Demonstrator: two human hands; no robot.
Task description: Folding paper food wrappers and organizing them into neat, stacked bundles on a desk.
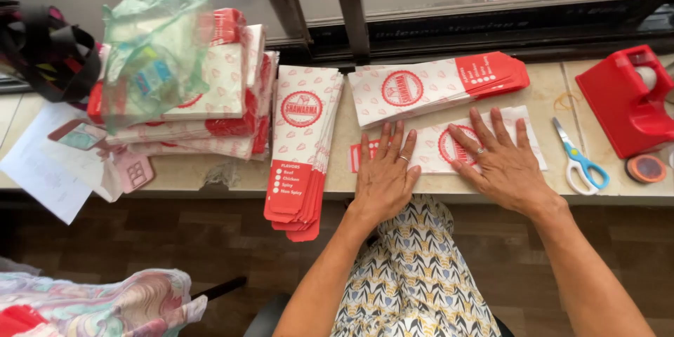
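Left hand: the left hand (pixel 385 174) lies palm down, fingers spread flat, pressing the left part of a paper sleeve; it grips nothing. A ring shows on one finger.
Right hand: the right hand (pixel 497 161) also lies flat, fingers fanned wide over the round red emblem of the same sleeve, holding nothing. It wears a ring too.
Paper sleeve: the paper sleeve (pixel 425 151) is white with pale red marks and a red end, lying flat near the front edge of the counter, under both hands.
Stack behind: a fanned stack of matching sleeves (pixel 435 86) lies just beyond the hands, its red ends pointing right.
Middle stack: another stack of sleeves (pixel 303 140) lies lengthwise left of the hands, its red ends hanging over the counter edge.
Left pile: a taller pile of sleeves (pixel 225 98) sits further left, with a crumpled green plastic bag (pixel 154 42) on top.
Tools: scissors (pixel 578 159) with blue and white handles lie right of the right hand; a red tape dispenser (pixel 627 98) stands beyond them, and a roll of tape (pixel 646 168) sits beside it.
Surface: a pale stone counter (pixel 196 172) runs along a dark-framed window (pixel 351 7).
Room: dark wooden floor (pixel 210 246) below; the person's patterned dress (pixel 414 274) fills the lower middle.
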